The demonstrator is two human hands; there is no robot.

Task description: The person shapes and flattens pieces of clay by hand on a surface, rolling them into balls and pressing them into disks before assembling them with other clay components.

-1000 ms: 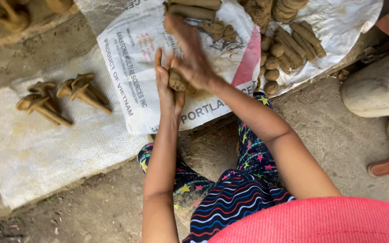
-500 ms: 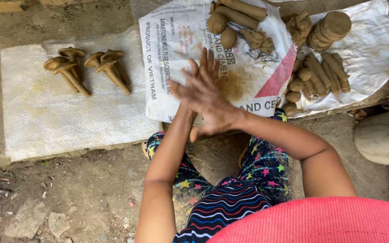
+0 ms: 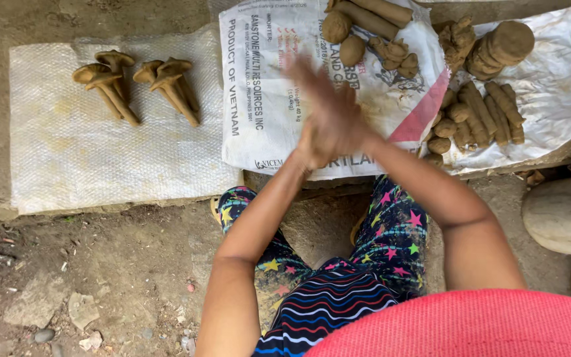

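Now rubbing the left hand (image 3: 313, 142) flat against the right hand (image 3: 340, 112), palm to palm, above the printed white sack (image 3: 266, 125) at about 12 o'clock from the knees. Keeping the fingers (image 3: 305, 74) stretched out and unclenched, smeared by motion blur, and so hiding whatever is lying between the palms. Having shown a clay lump between the palms a second ago, and now showing none of it: probably pressing it inside the palms, though not telling for certain. Having slid the right hand across the left since half a second ago, pointing the fingertips towards 11 o'clock, and so seeming to be working mid-stroke at rolling rather than setting anything down. Leaving the mushroom-shaped clay pieces (image 3: 133, 82) untouched at 10 o'clock on the textured white sheet (image 3: 67, 165), well apart from the hands. Leaving also the clay balls and rolls (image 3: 355, 46) at 12 o'clock at the top of the sack, near the fingertips but not touching them. Keeping well clear of the row of clay rolls (image 3: 490, 109) and the stacked clay discs (image 3: 505, 43) at 2 o'clock on the white plastic sheet (image 3: 556, 86). Sitting low over the bare ground (image 3: 100, 277), beside a rounded stone (image 3: 563, 211) at 4 o'clock.
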